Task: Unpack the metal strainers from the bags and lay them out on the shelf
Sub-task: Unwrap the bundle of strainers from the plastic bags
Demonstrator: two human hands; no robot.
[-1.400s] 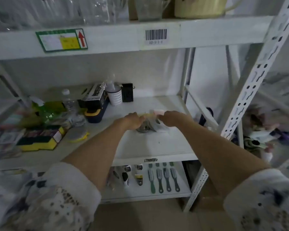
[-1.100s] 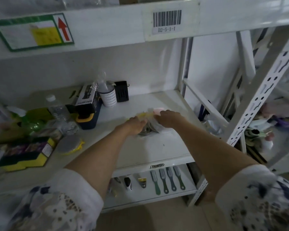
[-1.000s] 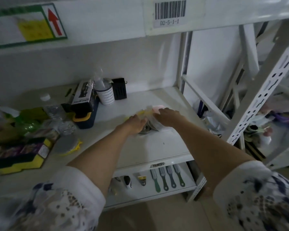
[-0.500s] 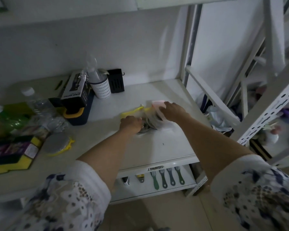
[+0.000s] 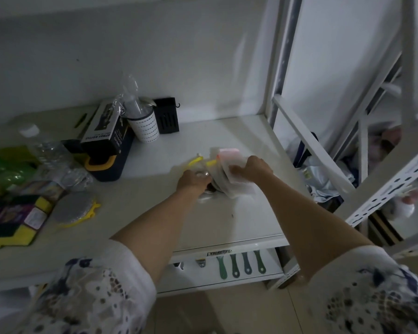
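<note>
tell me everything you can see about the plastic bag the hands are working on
The bag is clear, crinkled plastic with a pink-and-white header at its far end. It lies on the white shelf, right of centre. The right hand presses on its top; the left hand is at its left edge, where a metal strainer shows. Yellow pieces lie just beyond it. Motion blur hides finer detail.

Shelf (image 5: pixel 239 220) smooth white, slightly glossy; on it a crinkly clear plastic bag (image 5: pixel 229 184) over a shiny metal strainer (image 5: pixel 209 189), matt black plastic holder (image 5: pixel 167 115) at its back, rough grey scourer (image 5: pixel 73 209) far left.
</note>
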